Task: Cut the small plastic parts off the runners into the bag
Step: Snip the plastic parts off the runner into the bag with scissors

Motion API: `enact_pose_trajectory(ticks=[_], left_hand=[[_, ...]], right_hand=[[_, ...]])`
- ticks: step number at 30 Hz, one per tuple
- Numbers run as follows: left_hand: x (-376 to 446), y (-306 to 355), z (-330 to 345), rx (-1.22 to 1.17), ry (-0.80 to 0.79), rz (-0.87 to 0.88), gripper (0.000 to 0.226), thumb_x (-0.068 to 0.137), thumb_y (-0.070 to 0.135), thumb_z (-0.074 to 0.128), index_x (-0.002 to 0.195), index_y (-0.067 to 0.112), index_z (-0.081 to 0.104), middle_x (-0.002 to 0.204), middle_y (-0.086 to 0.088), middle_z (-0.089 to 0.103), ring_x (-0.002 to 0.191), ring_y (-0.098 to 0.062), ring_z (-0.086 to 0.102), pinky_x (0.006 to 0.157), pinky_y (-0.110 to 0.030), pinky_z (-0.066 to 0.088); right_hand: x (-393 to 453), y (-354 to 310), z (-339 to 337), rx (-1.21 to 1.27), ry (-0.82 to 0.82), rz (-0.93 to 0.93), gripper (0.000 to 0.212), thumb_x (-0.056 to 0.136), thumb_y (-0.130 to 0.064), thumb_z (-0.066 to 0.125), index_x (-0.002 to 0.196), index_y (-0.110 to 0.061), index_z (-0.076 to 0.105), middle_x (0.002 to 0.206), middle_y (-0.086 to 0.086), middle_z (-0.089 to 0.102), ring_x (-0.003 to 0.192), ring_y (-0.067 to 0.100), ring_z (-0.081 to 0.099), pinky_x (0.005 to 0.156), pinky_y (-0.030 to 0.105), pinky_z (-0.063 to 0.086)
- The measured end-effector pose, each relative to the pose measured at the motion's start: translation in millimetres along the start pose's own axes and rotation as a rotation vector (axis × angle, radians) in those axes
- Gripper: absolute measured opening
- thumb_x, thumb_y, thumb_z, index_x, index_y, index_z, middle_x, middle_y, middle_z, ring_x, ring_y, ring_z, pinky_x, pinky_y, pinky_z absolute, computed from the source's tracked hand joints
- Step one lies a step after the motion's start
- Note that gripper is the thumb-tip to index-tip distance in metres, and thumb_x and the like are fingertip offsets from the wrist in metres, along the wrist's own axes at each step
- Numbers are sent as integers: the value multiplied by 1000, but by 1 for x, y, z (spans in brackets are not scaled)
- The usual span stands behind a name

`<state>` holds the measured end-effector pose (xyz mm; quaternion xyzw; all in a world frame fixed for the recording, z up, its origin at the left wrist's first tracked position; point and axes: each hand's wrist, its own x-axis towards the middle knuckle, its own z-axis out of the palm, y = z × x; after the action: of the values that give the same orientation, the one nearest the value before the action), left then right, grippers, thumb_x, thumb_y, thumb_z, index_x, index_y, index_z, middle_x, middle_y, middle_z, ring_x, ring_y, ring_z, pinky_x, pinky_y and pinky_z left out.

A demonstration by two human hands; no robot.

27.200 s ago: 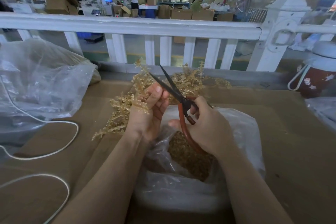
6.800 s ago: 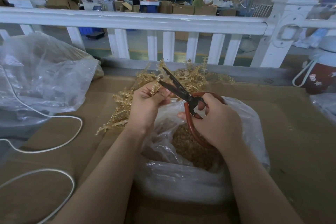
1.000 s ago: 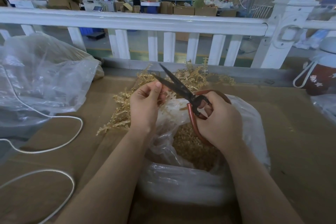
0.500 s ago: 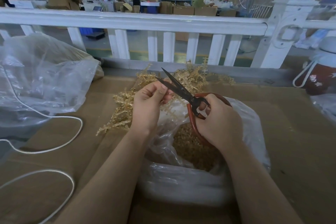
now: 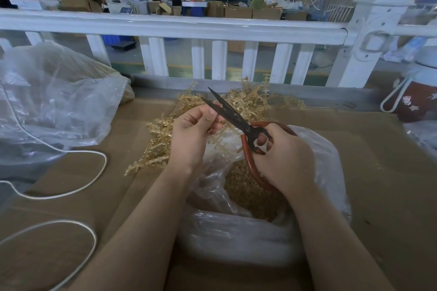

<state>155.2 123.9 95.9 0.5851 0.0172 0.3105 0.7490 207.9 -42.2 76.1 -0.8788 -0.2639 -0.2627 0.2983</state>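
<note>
My left hand (image 5: 191, 133) pinches a thin tan plastic runner (image 5: 221, 131) over the open clear bag (image 5: 328, 172). The bag holds a heap of small tan cut parts (image 5: 250, 194). My right hand (image 5: 282, 157) grips the red loop handles of black-bladed scissors (image 5: 230, 113). The blades point up and left, slightly parted, right beside my left fingertips. A pile of uncut tan runners (image 5: 160, 139) lies on the cardboard behind and left of the bag.
A brown cardboard sheet (image 5: 378, 172) covers the table. A large crumpled clear bag (image 5: 52, 101) and a white cord (image 5: 71, 194) lie at the left. A white railing (image 5: 179, 28) runs along the far edge. A red and white jug (image 5: 418, 99) stands at the far right.
The scissor blades have narrowed from wide apart to nearly together beside my left fingertips. Both hands stay over the bag with little other movement.
</note>
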Motion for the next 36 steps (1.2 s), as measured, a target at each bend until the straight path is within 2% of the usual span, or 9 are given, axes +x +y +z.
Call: enact_pose_trajectory(ticks=[7, 10, 17, 20, 23, 28, 31, 34, 36], left_hand=[[1, -1, -2, 29, -15, 11, 23, 101, 2, 50, 85, 4, 67, 68, 3, 65, 61, -6, 54, 65, -17, 46], [1, -3, -3, 91, -7, 29, 23, 101, 4, 51, 86, 5, 69, 65, 3, 64, 61, -6, 55, 67, -19, 47], [1, -3, -2, 123, -14, 44, 20, 100, 3, 53, 89, 4, 70, 65, 5, 64, 63, -6, 56, 69, -18, 48], [1, -4, -2, 138, -29, 49, 20, 99, 0, 53, 88, 3, 69, 66, 7, 65, 65, -6, 56, 70, -18, 49], [1, -4, -2, 145, -36, 59, 18, 99, -1, 53, 87, -5, 67, 66, 3, 62, 65, -7, 55, 71, -18, 49], [0, -3, -2, 161, -59, 67, 26, 98, 0, 54, 80, 10, 70, 68, 0, 62, 66, -9, 56, 72, -20, 48], [-1, -2, -1, 142, -78, 62, 30, 99, 2, 53, 78, 16, 70, 68, 1, 63, 66, -9, 56, 73, -19, 49], [-1, -1, -1, 114, -77, 45, 24, 99, 2, 53, 83, 9, 69, 66, 6, 65, 64, -6, 57, 72, -17, 49], [-1, 0, 0, 105, -82, 39, 23, 100, 3, 52, 85, 7, 69, 67, 7, 66, 64, -5, 57, 72, -17, 49]], right_hand=[[-1, -2, -2, -11, 32, -20, 43, 82, -67, 46, 78, -25, 59, 67, -14, 59, 59, 6, 49, 54, 10, 31], [0, -5, -4, -28, 43, -13, 41, 81, -69, 41, 79, -30, 52, 67, -17, 53, 59, 3, 46, 54, 10, 29], [0, -5, -3, -38, 22, 8, 35, 80, -68, 47, 81, -33, 48, 69, -22, 47, 60, -10, 37, 54, 10, 25], [1, -5, -2, -30, 27, 3, 35, 79, -67, 47, 81, -32, 48, 69, -20, 48, 60, -9, 36, 55, 10, 26], [1, -6, -2, -41, 29, 6, 35, 78, -66, 49, 82, -32, 48, 71, -19, 49, 59, -7, 35, 55, 10, 25], [1, -5, -3, -37, 35, -2, 35, 78, -65, 50, 77, -30, 48, 65, -19, 46, 56, -8, 35, 53, 11, 25], [1, -5, -2, -22, 46, -15, 40, 79, -67, 47, 76, -27, 51, 63, -17, 50, 53, -3, 40, 51, 13, 32], [1, -4, 0, 9, 49, -32, 46, 80, -65, 48, 80, -21, 61, 67, -11, 60, 56, 6, 50, 54, 20, 46], [1, -4, -1, 22, 47, -28, 46, 80, -65, 50, 82, -21, 63, 68, -11, 60, 58, 7, 51, 56, 20, 46]])
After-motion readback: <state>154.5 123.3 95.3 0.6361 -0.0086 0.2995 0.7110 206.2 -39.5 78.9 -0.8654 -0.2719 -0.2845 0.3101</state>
